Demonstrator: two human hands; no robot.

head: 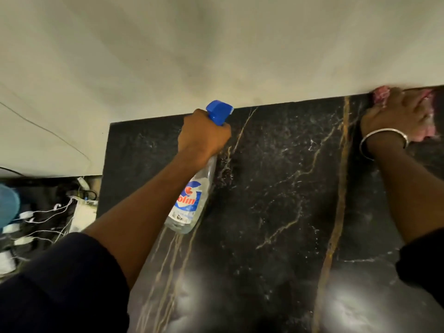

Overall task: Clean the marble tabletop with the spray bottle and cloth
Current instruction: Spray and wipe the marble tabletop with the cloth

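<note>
A black marble tabletop (276,200) with gold and white veins fills the lower right. My left hand (204,135) grips the neck of a clear spray bottle (192,200) with a blue trigger head, held above the table's left part, nozzle toward the wall. My right hand (398,114), a metal bangle on its wrist, presses a pink cloth (380,94) flat on the marble at the far right, against the wall edge. The hand covers most of the cloth.
A pale wall (192,49) rises straight behind the table's far edge. Left of the table, on the floor, lie a white power strip (84,212) with several chargers and white cables, and a blue object (8,203) at the frame's edge.
</note>
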